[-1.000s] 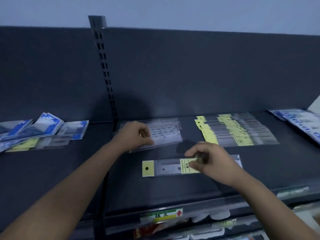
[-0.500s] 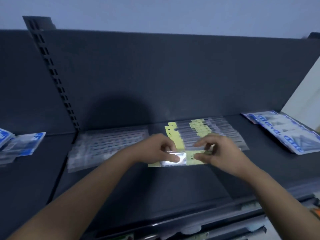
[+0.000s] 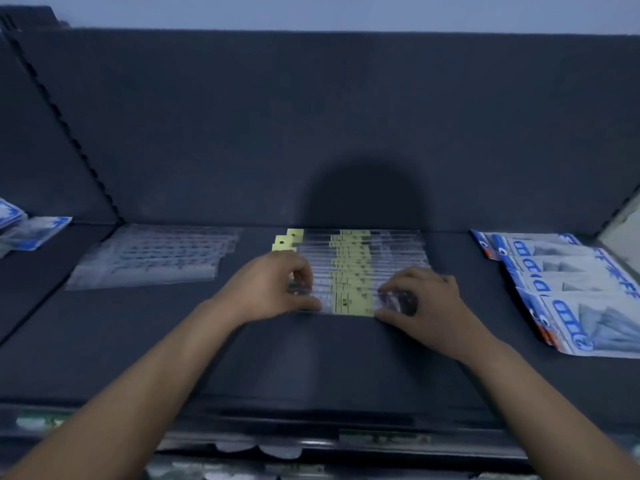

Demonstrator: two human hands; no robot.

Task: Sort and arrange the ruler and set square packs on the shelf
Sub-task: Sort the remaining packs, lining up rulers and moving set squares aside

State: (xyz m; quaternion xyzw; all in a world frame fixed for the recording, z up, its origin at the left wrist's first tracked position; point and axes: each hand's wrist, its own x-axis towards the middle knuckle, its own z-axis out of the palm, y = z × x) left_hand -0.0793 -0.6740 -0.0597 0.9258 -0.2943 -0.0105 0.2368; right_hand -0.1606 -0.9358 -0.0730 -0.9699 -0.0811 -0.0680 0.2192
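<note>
A row of clear ruler packs with yellow labels (image 3: 349,258) lies overlapped on the dark shelf (image 3: 311,358), running back toward the wall. The nearest ruler pack (image 3: 351,303) lies at the row's front edge. My left hand (image 3: 273,289) pinches its left end and my right hand (image 3: 422,303) pinches its right end, fingers curled onto the plastic. To the left lies a pile of clear packs (image 3: 152,261) without yellow labels. Blue-and-white set square packs (image 3: 568,289) are fanned out at the right.
More blue-and-white packs (image 3: 31,226) lie at the far left, past the slotted upright (image 3: 65,126). The shelf's back panel (image 3: 311,126) rises behind the packs. A price rail (image 3: 346,438) with tags runs along the front edge, with lower shelf goods beneath.
The single ruler pack went from the open shelf front onto the front of the yellow-labelled row. My left hand left the clear pile and joined it. The view swung right.
</note>
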